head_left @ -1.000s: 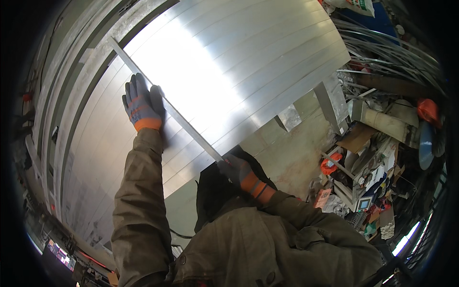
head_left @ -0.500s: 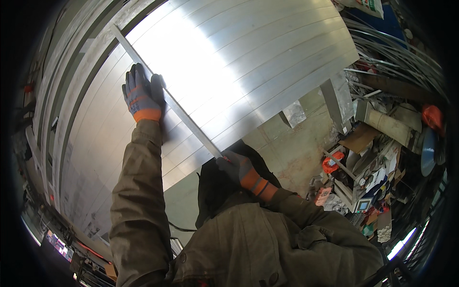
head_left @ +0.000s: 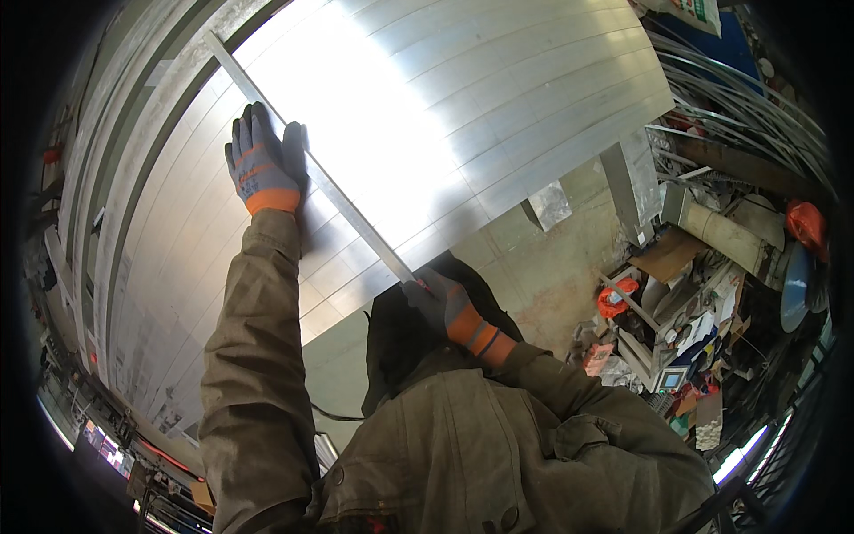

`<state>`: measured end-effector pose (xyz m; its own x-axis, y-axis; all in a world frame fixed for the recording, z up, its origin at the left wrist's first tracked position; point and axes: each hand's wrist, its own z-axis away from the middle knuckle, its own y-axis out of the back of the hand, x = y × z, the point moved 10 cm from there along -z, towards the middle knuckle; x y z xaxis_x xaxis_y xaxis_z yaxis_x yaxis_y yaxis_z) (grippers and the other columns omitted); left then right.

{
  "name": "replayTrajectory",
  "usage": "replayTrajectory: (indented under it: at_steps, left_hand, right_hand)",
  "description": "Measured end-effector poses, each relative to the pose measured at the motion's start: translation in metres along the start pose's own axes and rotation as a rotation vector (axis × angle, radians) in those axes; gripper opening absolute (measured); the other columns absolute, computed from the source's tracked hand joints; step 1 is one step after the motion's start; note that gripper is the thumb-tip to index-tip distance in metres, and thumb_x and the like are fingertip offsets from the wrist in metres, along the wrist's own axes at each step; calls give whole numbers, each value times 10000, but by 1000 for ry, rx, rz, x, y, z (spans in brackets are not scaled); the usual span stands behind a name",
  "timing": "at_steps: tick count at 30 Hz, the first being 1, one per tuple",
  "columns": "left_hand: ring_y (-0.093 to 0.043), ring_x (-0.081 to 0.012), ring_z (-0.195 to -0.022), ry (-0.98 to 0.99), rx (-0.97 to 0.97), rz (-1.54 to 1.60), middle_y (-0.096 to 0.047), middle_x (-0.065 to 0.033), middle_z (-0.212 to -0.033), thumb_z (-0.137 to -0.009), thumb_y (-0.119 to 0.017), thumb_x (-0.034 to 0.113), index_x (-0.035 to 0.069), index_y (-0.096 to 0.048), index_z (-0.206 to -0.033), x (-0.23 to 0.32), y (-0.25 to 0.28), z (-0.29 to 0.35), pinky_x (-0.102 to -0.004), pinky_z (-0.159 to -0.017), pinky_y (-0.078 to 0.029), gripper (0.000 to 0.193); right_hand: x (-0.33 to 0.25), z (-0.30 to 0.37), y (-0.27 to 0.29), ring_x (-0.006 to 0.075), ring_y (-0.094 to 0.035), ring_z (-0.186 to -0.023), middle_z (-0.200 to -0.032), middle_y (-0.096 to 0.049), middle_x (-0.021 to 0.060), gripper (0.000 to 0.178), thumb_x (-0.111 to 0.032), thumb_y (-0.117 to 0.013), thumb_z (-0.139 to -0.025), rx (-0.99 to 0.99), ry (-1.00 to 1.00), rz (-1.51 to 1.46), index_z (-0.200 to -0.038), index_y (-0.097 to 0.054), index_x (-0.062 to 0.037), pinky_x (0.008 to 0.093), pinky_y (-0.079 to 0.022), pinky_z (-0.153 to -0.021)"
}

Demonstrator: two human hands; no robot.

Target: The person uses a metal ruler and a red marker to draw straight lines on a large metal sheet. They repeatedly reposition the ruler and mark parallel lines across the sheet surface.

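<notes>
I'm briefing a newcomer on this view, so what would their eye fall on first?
Probably the broad shiny metal surface at top centre, with its white glare. Next, the long metal strip slanting across its left part, with the gloved left hand laid beside it and the gloved right hand at its near end. Then the red bundle at far right.

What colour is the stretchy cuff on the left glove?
Orange: the left glove cuff shows best in the head view.
</notes>
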<state>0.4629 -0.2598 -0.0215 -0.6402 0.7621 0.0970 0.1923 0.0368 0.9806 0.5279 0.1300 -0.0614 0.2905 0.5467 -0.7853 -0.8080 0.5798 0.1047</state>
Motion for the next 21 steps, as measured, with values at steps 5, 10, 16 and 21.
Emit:
replayTrajectory:
  at_steps: [5,10,16,21]
  left_hand:
    - [-430,-371,-1722,-7,4,-11,-535,-165,-1813,-1159,-659,484,107,-497,-1788,-2,-2,1,-543,-1456,-249,751]
    - [-429,-370,-1723,-13,9,-9,-534,-167,-1814,-1166,-649,484,104,-495,-1789,-2,-3,1,-544,-1452,-250,746]
    - [-433,-386,-1717,-25,27,10,-538,-173,-1809,-1177,-630,514,103,-501,-1785,-1,-2,1,-559,-1446,-255,746]
    - [-423,-391,-1721,-30,12,3,-529,-174,-1813,-1175,-634,504,107,-485,-1792,-1,-3,2,-561,-1444,-253,748]
  right_hand:
    - [-1,-1,1,258,-712,-806,-878,-746,125,377,-411,-693,-1190,2,5,9,-1115,-741,-44,409,-576,-786]
    - [5,-3,0,277,-726,-833,-895,-750,116,419,-431,-652,-1205,-5,-54,-7,-1085,-747,-41,416,-584,-832]
    - [10,-4,-2,148,-678,-879,-903,-761,48,362,-365,-687,-1202,-9,-21,-71,-1071,-754,-35,355,-565,-827]
    - [14,-3,-3,144,-682,-884,-907,-760,50,329,-344,-701,-1201,3,-22,-97,-1090,-755,-40,351,-568,-831]
